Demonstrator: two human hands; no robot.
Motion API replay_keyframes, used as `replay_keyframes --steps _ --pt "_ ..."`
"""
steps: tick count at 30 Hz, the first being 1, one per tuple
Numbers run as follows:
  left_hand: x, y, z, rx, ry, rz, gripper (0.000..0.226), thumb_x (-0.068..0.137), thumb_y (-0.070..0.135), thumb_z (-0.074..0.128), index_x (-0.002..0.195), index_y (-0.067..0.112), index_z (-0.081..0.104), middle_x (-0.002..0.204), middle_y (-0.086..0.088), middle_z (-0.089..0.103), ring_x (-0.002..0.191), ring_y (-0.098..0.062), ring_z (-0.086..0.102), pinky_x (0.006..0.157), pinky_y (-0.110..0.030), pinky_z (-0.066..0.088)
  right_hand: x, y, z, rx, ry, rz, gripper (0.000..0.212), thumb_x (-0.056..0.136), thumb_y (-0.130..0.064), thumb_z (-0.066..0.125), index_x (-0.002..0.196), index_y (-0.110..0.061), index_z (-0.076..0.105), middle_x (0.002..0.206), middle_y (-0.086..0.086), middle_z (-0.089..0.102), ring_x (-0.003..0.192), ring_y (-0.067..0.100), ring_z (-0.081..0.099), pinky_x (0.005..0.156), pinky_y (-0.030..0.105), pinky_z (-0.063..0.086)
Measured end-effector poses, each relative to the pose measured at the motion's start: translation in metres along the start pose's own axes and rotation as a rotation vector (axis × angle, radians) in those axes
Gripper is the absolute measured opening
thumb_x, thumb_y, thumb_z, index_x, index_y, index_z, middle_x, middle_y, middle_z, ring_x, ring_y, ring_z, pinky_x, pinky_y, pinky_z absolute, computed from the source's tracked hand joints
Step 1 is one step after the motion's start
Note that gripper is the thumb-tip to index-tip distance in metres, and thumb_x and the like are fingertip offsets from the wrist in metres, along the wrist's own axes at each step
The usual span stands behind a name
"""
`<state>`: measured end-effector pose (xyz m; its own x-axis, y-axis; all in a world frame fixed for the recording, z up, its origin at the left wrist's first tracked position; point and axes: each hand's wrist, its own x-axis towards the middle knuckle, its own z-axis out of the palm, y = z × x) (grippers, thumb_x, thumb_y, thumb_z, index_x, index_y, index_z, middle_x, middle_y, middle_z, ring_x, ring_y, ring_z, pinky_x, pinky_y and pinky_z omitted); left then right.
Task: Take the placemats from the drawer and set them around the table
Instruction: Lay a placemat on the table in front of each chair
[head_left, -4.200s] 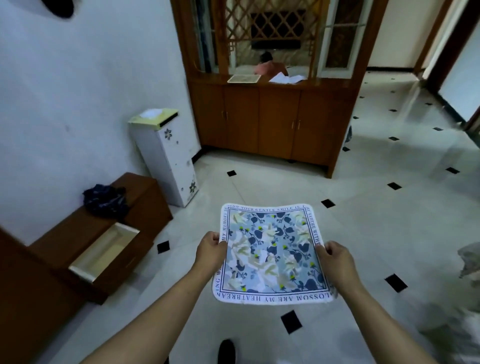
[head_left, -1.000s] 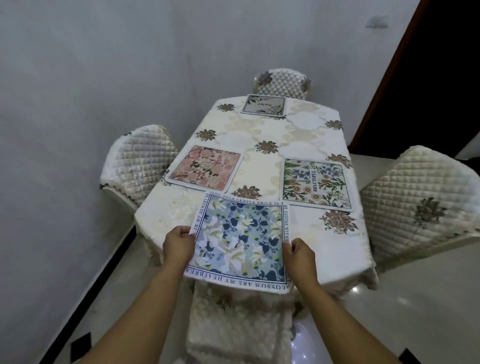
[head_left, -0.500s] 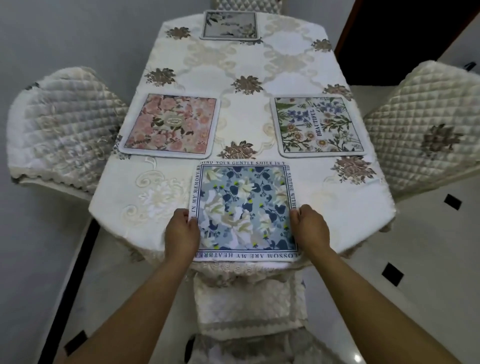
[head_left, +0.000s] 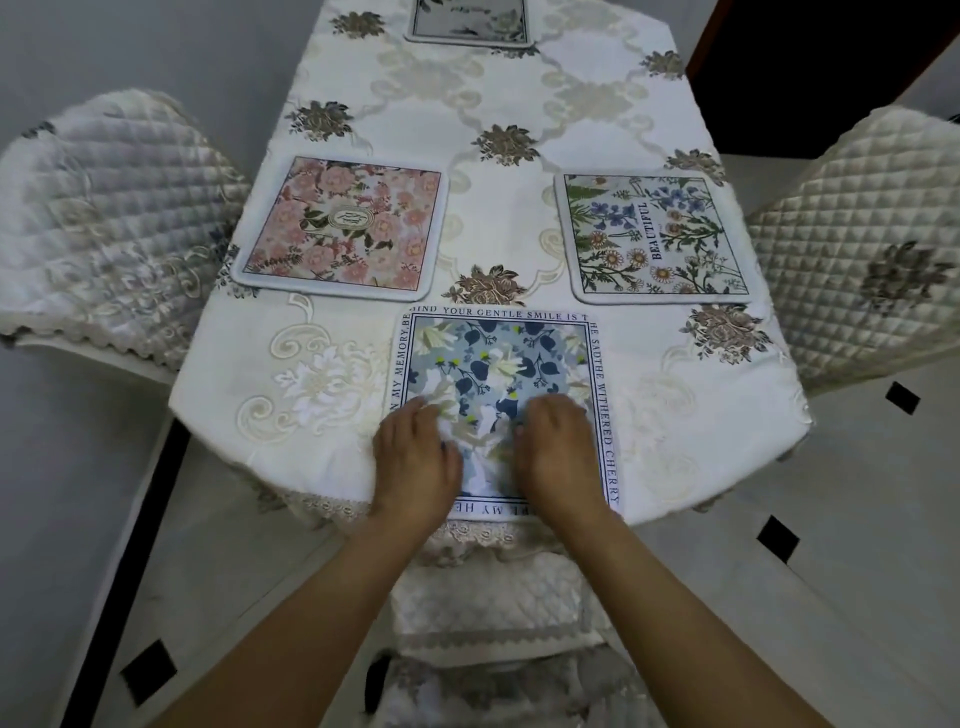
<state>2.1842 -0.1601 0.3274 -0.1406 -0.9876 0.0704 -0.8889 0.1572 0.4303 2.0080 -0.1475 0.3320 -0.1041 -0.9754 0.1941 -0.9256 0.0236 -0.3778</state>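
Your left hand (head_left: 415, 462) and right hand (head_left: 558, 457) lie palm-down on the near half of the blue placemat (head_left: 498, 364), fingers loosely spread and pressing flat, pinching nothing. Half a second ago each hand gripped a side edge of this mat; now both have slid inward onto its printed face, so the holding is over and you are smoothing it down.

The mat sits at the near edge of the table (head_left: 311, 426), roughly centred on that end, its near border running right along the lip where the lace trim of the cloth hangs over. It looks flat and square to the edge, with the covered chair (head_left: 493, 608) tucked in directly below it.

Outward from there, 3 more mats are already placed: the pink placemat (head_left: 343, 228) along the left edge, the green placemat (head_left: 657, 239) along the right edge, and the grey placemat (head_left: 467, 21) at the far end, partly cut off by the frame. The left chair (head_left: 114, 223) and right chair (head_left: 857, 244) face their mats.

That makes 4 mats for 4 seats, so judging by the layout this was the last placement. What remains for you is likely only to lift your hands clear without dragging the mat over the edge.
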Motion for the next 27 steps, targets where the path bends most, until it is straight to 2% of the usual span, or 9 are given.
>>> replay_keyframes --steps 1,3,7,10,15,18,21,23,27 --pt "0.000 0.005 0.007 0.011 -0.033 0.046 0.043 0.083 0.019 0.058 0.123 0.004 0.052 0.133 -0.019 0.051 0.122 -0.036 0.046 0.103 -0.047 0.037 -0.003 -0.013 0.012 0.015 -0.086 -0.075 0.019 0.084 -0.012 0.052 0.097 0.000 0.061 0.100 0.019 0.062 0.098 0.036 0.057 0.082 0.043 0.045" --pt "-0.003 0.010 0.018 0.078 -0.103 0.106 0.047 0.087 0.021 0.054 0.131 0.004 0.049 0.144 -0.018 0.045 0.134 -0.033 0.041 0.113 -0.045 0.030 -0.012 -0.024 0.033 -0.014 -0.242 -0.165 0.044 0.091 -0.017 0.046 0.128 0.005 0.054 0.134 0.023 0.056 0.131 0.038 0.046 0.107 0.051 0.039" --pt "-0.009 0.000 0.020 0.098 -0.111 0.128 0.052 0.098 0.030 0.036 0.143 0.005 0.041 0.152 -0.016 0.038 0.143 -0.029 0.029 0.120 -0.042 0.020 -0.022 -0.007 0.031 -0.027 -0.299 -0.142 0.057 0.102 -0.035 0.029 0.151 -0.005 0.030 0.159 0.013 0.027 0.150 0.025 0.016 0.123 0.043 0.013" --pt "-0.012 -0.011 0.018 0.119 -0.115 0.138 0.057 0.098 0.033 0.031 0.147 0.005 0.035 0.156 -0.016 0.032 0.147 -0.029 0.022 0.121 -0.042 0.016 -0.026 0.024 0.011 -0.046 -0.302 -0.063 0.059 0.103 -0.039 0.021 0.154 -0.011 0.019 0.162 0.009 0.017 0.151 0.022 0.007 0.123 0.038 0.006" --pt "-0.011 -0.027 0.004 0.081 -0.198 0.083 0.068 0.095 0.040 0.018 0.153 0.004 0.020 0.162 -0.014 0.015 0.150 -0.027 0.005 0.122 -0.038 0.002 -0.028 0.077 -0.024 -0.083 -0.313 0.108 0.066 0.099 -0.041 0.013 0.153 -0.004 0.023 0.160 0.016 0.022 0.149 0.030 0.015 0.121 0.044 0.010" --pt "0.030 -0.009 0.009 -0.003 -0.177 0.005 0.063 0.100 0.034 0.023 0.153 0.002 0.014 0.162 -0.017 0.008 0.150 -0.032 0.001 0.122 -0.041 0.001 0.005 0.061 -0.023 -0.061 -0.375 0.060 0.073 0.094 -0.045 0.006 0.152 -0.005 0.024 0.161 0.014 0.020 0.150 0.029 0.010 0.121 0.045 0.004" --pt "0.099 0.021 0.022 -0.075 -0.118 0.002 0.055 0.101 0.022 0.037 0.150 0.000 0.025 0.158 -0.022 0.021 0.148 -0.036 0.013 0.122 -0.046 0.011 0.065 0.036 -0.004 0.004 -0.411 -0.050 0.063 0.100 -0.039 0.020 0.154 -0.007 0.018 0.163 0.013 0.012 0.151 0.028 0.005 0.121 0.044 0.005" --pt "0.141 0.032 0.033 -0.043 -0.153 0.049 0.054 0.100 0.021 0.038 0.148 0.000 0.026 0.157 -0.023 0.025 0.147 -0.038 0.016 0.121 -0.048 0.016 0.106 0.025 0.014 -0.006 -0.418 -0.098 0.058 0.103 -0.032 0.026 0.154 -0.007 0.017 0.163 0.013 0.012 0.151 0.028 0.007 0.121 0.046 0.008" --pt "0.174 0.021 0.046 0.118 -0.219 0.124 0.055 0.103 0.028 0.029 0.151 0.004 0.021 0.159 -0.019 0.021 0.149 -0.033 0.012 0.122 -0.044 0.010 0.150 0.015 0.038 -0.055 -0.495 -0.128 0.058 0.103 -0.034 0.021 0.156 -0.012 0.012 0.165 0.005 0.009 0.151 0.022 0.003 0.122 0.045 0.005"
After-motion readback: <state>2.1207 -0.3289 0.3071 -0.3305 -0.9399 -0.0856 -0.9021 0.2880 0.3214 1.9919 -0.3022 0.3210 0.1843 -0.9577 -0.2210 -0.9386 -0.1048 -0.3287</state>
